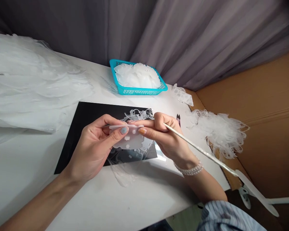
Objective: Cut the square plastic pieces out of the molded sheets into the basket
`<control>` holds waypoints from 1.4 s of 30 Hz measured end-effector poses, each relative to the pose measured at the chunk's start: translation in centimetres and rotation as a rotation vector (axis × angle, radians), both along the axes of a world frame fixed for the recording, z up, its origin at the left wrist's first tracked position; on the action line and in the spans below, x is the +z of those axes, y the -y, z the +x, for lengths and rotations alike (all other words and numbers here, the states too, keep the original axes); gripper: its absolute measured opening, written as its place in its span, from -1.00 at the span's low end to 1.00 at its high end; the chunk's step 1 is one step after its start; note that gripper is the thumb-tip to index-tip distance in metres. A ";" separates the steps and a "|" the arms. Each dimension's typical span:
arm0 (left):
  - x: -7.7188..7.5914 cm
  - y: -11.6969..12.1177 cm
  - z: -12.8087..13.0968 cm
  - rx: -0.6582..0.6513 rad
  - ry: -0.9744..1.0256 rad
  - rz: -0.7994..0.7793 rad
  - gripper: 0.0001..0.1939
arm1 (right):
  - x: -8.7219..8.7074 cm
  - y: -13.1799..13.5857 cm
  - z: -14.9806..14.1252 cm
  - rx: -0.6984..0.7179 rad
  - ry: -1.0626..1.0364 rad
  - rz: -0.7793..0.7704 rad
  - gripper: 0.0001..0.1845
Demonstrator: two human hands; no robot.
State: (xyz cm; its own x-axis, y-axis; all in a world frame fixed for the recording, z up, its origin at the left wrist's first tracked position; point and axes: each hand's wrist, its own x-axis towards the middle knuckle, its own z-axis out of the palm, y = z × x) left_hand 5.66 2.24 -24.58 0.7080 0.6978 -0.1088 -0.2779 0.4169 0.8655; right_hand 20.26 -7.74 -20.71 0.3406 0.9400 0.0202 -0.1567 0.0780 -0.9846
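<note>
Both hands meet over the black sheet point(73, 134) on the white table. Between the thumb and fingers of my left hand point(88, 154) is a translucent white plastic sheet point(121, 142) with a wavy edge and small cut-out shapes. My right hand point(170, 136) pinches the same sheet's upper right edge with thumb and index finger. A thin white stick point(197, 146) also passes through its curled fingers and slants down to the right. Behind the fingertips lies a lacy strip of white scrap point(137, 114). More clear film pieces lie under the hands, partly hidden.
A turquoise basket point(142, 91) of white cut pieces stands at the back. Layered white sheets point(33, 83) are heaped at left. Curly white offcuts point(219, 131) pile up at right against a cardboard wall point(262, 106). A small dark object point(178, 120) lies behind my right hand.
</note>
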 end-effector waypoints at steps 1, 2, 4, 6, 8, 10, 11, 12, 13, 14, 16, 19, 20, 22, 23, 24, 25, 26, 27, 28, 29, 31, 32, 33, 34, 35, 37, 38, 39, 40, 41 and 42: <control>0.0 0.0 0.0 0.001 0.001 0.012 -0.86 | 0.0 0.0 0.0 -0.003 0.003 -0.001 -0.49; 0.0 0.0 -0.1 0.003 0.000 0.030 -0.86 | 0.0 0.0 -0.1 -0.007 0.009 -0.003 -0.49; -0.1 0.0 -0.2 0.006 -0.011 0.076 -0.87 | -0.1 0.0 -0.1 -0.014 0.028 -0.007 -0.48; -0.1 0.0 -0.3 0.014 -0.025 0.118 -0.88 | -0.2 0.0 0.0 -0.021 0.047 -0.019 -0.47; -0.2 0.0 -0.4 0.026 -0.040 0.138 -0.87 | -0.3 0.0 0.1 -0.028 0.064 -0.035 -0.46; -0.3 0.0 -0.4 0.038 -0.059 0.143 -0.85 | -0.4 -0.1 0.2 -0.032 0.076 -0.045 -0.45; -0.3 0.0 -0.4 0.043 -0.066 0.144 -0.84 | -0.5 -0.1 0.3 -0.032 0.079 -0.048 -0.44; -0.3 0.1 -0.4 0.045 -0.069 0.146 -0.84 | -0.5 -0.1 0.3 -0.031 0.079 -0.050 -0.43; -0.3 0.1 -0.4 0.044 -0.068 0.149 -0.84 | -0.4 -0.1 0.3 -0.030 0.078 -0.053 -0.43; -0.2 0.1 -0.4 0.039 -0.061 0.152 -0.85 | -0.4 -0.1 0.4 -0.028 0.075 -0.058 -0.42; -0.2 0.1 -0.3 0.022 -0.040 0.155 -0.87 | -0.4 -0.3 0.5 -0.023 0.067 -0.073 -0.42; -0.2 -0.1 -0.1 -0.002 -0.034 0.108 -0.84 | -0.8 -0.7 0.8 -0.023 0.021 -0.100 -0.42; -0.2 -0.2 0.1 -0.012 -0.042 0.071 -0.83 | -1.1 -0.9 1.0 -0.022 -0.011 -0.108 -0.42; -0.6 -0.5 0.3 -0.035 -0.069 -0.007 -0.82 | -2.0 -1.3 1.4 -0.011 -0.089 -0.130 -0.43; -0.9 -0.7 0.4 -0.046 -0.084 -0.039 -0.81 | -2.6 -1.5 1.5 -0.002 -0.129 -0.146 -0.43; -1.2 -0.9 0.5 -0.053 -0.101 -0.064 -0.81 | -3.1 -1.8 1.6 0.006 -0.166 -0.165 -0.43; -1.6 -1.1 0.6 -0.056 -0.119 -0.083 -0.80 | -3.6 -1.9 1.7 0.012 -0.199 -0.183 -0.44; -1.9 -1.2 0.7 -0.053 -0.136 -0.099 -0.79 | -4.0 -2.1 1.8 0.018 -0.229 -0.200 -0.44; -2.3 -1.4 0.8 -0.047 -0.150 -0.114 -0.78 | -4.4 -2.3 1.9 0.021 -0.256 -0.213 -0.44; -2.6 -1.5 0.8 -0.040 -0.163 -0.126 -0.76 | -4.6 -2.4 2.0 0.022 -0.277 -0.221 -0.45; -2.8 -1.6 0.8 -0.030 -0.177 -0.135 -0.75 | -4.8 -2.5 2.0 0.023 -0.292 -0.226 -0.45; -3.2 -1.7 0.9 -0.010 -0.202 -0.142 -0.71 | -5.1 -2.7 2.1 0.014 -0.311 -0.233 -0.44; -3.3 -1.7 0.9 0.001 -0.212 -0.139 -0.69 | -5.1 -2.7 2.1 0.006 -0.315 -0.241 -0.43; -3.4 -1.7 0.9 0.014 -0.218 -0.135 -0.67 | -5.2 -2.7 2.0 -0.002 -0.315 -0.251 -0.43; -3.4 -1.7 0.9 0.028 -0.218 -0.130 -0.66 | -5.3 -2.6 1.8 -0.009 -0.307 -0.261 -0.43; -3.4 -1.7 0.9 0.041 -0.212 -0.124 -0.65 | -5.3 -2.5 1.6 -0.011 -0.294 -0.271 -0.42; -3.4 -1.7 0.8 0.059 -0.198 -0.109 -0.63 | -5.6 -2.4 1.3 -0.017 -0.258 -0.272 -0.43; -3.4 -1.8 0.8 0.068 -0.200 -0.095 -0.62 | -5.8 -2.4 1.4 -0.024 -0.235 -0.264 -0.44; -3.4 -2.0 0.8 0.081 -0.206 -0.076 -0.61 | -5.9 -2.5 1.7 -0.047 -0.197 -0.246 -0.45; -3.4 -2.1 0.9 0.105 -0.217 -0.047 -0.60 | -5.9 -2.7 2.4 -0.085 -0.141 -0.225 -0.46; -3.4 -2.3 0.9 0.131 -0.214 -0.024 -0.59 | -5.8 -3.1 3.5 -0.136 -0.078 -0.198 -0.47; -3.4 -2.5 0.9 0.160 -0.208 -0.003 -0.57 | -5.5 -3.5 4.9 -0.199 -0.011 -0.167 -0.49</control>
State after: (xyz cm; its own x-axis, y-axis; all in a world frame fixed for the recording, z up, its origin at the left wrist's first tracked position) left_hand 6.55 4.75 -28.02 0.5512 0.7983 -0.2425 -0.1568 0.3846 0.9097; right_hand 25.14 -4.21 -26.19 0.5185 0.8445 -0.1342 -0.1650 -0.0552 -0.9848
